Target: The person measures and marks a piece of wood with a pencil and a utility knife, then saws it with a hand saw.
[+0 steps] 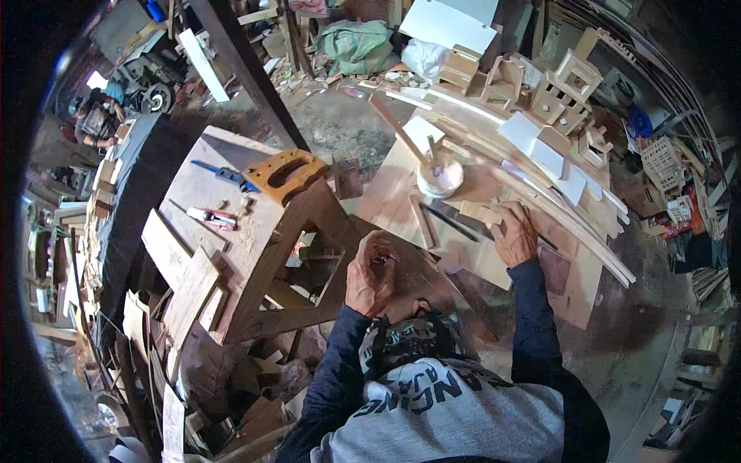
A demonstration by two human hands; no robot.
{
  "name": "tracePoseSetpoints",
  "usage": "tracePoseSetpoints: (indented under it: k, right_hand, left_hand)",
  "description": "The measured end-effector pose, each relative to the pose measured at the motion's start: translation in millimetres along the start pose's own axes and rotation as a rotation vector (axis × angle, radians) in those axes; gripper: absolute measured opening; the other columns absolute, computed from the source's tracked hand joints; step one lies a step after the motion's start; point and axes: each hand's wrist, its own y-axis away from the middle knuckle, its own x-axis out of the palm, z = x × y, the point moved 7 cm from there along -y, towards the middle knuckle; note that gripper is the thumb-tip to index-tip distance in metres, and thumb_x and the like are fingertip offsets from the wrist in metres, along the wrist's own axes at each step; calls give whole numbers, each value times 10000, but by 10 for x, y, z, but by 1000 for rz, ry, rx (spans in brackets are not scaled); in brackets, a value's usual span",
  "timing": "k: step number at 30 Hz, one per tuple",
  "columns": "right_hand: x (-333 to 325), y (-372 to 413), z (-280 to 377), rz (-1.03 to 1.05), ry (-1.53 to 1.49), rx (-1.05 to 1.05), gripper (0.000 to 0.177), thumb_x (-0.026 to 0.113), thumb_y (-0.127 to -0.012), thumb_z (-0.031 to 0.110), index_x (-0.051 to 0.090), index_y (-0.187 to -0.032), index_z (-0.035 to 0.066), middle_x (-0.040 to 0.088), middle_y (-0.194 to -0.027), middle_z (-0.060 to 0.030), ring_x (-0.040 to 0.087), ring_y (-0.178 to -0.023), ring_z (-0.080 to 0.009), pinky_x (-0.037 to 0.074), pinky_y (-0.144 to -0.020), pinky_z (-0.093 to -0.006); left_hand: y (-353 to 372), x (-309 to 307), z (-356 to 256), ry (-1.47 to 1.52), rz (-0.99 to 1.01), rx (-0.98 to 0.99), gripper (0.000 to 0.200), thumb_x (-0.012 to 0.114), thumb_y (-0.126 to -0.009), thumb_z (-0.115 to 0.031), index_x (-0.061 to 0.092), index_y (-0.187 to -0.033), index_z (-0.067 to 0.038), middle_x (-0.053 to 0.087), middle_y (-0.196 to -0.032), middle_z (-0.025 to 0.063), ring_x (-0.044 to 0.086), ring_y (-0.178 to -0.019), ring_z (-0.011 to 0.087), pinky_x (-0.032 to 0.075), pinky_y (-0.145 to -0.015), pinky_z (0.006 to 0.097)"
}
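My left hand point(372, 274) is raised over the near edge of the work board, its fingers curled into a ring; what they hold, if anything, is too small to make out. On the board, my right hand point(515, 235) has its thumb and fingers at the end of a short piece of wood point(477, 211). A white tub point(440, 179) with a stick standing in it is just beyond. Left of the wood piece lie a thin dark strip point(451, 221) and a narrow wooden strip point(423, 222).
A wooden bench point(231, 166) on the left carries a handsaw with a wooden handle point(285, 176), a blue tool point(224, 176) and a red-and-white tool point(212, 217). Long strips point(571, 224) and small wooden frames point(559, 100) lie at right. Another person point(96, 123) is far left.
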Motion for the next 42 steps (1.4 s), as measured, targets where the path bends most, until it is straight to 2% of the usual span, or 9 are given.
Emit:
tracePoseSetpoints:
  k: [13,21,23,25,27,31,34,38,42]
  right_hand:
    - [-101,322,2319,-14,-525,-314,349,765,-738,124,649,-1052,26,638,-1004,-129,641,-921,-326,528,-783,-405]
    - [133,396,3408,-31,-598,-557,360,729,-713,113,652,-1053,25,611,-980,-114,598,-910,-319,507,-796,-414]
    - [182,407,3649,-31,-618,-568,356,727,-714,119,652,-1049,25,606,-970,-117,598,-907,-317,505,-788,-417]
    - [224,327,3821,-42,-635,-532,303,734,-749,144,664,-1016,18,617,-893,-115,605,-805,-314,504,-740,-413]
    - [325,254,3942,-18,-656,-480,298,735,-757,158,668,-1012,19,613,-874,-109,608,-786,-311,506,-732,-417]
    - [546,63,4332,-30,-631,-532,305,711,-777,229,664,-1001,28,626,-919,-151,611,-859,-351,511,-772,-445]
    - [704,-59,4625,-49,-624,-559,338,713,-778,262,663,-1005,15,634,-926,-170,618,-883,-355,515,-793,-447]
    - [990,-120,4822,-11,-587,-592,351,718,-771,279,664,-995,14,641,-945,-175,622,-903,-357,518,-796,-453]
    - [1047,-151,4884,112,-577,-573,329,711,-766,269,667,-975,19,639,-940,-174,626,-887,-363,519,-787,-457]
  left_hand:
    - [225,-611,-102,523,-215,-36,400,665,-925,-125,526,-1285,-19,645,-1037,55,604,-921,116,501,-809,273]
    - [653,-1888,-407,-159,-602,7,267,631,-935,-160,637,-1152,-5,670,-880,112,616,-791,124,509,-731,288]
    - [808,-2126,-579,-438,-695,266,254,567,-977,-190,672,-1105,3,704,-808,154,696,-774,205,527,-700,341]
    - [977,-2477,-451,-370,-820,-4,291,610,-933,-128,615,-1208,-32,700,-753,132,706,-691,248,532,-656,348]
    - [1133,-2838,-627,-457,-980,97,272,612,-930,-121,620,-1190,-43,683,-687,97,675,-587,244,528,-619,353]
    - [1093,-3294,-522,-858,-781,190,363,688,-852,-172,606,-1173,-23,639,-1107,193,591,-1067,351,460,-932,418]
    - [967,-3412,-212,-848,-626,40,465,694,-857,-290,603,-1228,-26,549,-1327,199,520,-1218,368,394,-1050,475]
    - [901,-3371,4,-922,-489,-30,661,717,-807,-426,542,-1316,-42,469,-1419,199,400,-1359,377,216,-1155,558]
    - [893,-3378,27,-878,-415,-51,632,688,-825,-394,521,-1328,-49,452,-1429,200,372,-1377,384,214,-1157,558]
